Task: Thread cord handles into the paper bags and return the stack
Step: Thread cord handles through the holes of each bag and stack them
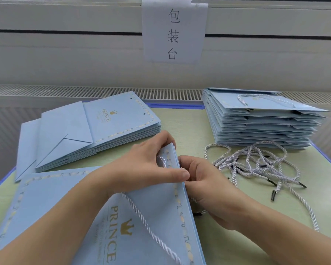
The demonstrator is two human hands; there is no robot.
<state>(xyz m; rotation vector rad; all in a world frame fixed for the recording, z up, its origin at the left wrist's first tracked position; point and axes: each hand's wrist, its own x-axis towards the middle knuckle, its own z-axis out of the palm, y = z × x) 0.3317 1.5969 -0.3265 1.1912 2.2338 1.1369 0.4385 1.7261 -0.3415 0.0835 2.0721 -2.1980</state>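
Blue paper bag [141,217] lies flat on the near table, printed face up, its mouth edge turned to the right. Left hand [141,165] reaches across the bag and pinches that top edge between thumb and fingers, lifting it a little. Right hand [204,190] sits just beyond the edge, fingers curled in toward the left thumb; it seems to pinch a cord end at the hole, though the tip itself is hidden behind the paper. One white twisted cord [151,232] already runs across the bag's face from under the left hand toward the near edge, so one handle looks partly or fully through on this side. A second bit of cord with a dark tip shows by the right wrist, under the bag edge. Progress, judged from the piles: the finished stack [260,123] at the right rear is tall, with a cord handle showing on its top bag and dark tips peeking between layers. The unthreaded stack [96,134] at the left rear is lower, fanned, bare punched holes visible on its top bag. Loose cords [256,165] lie tangled in front of the finished stack, several left. Well past halfway by my estimate; a fair number of bags remain, and the stack's return is not yet begun. Green table [237,236], paper sign [174,31] on the wall behind.
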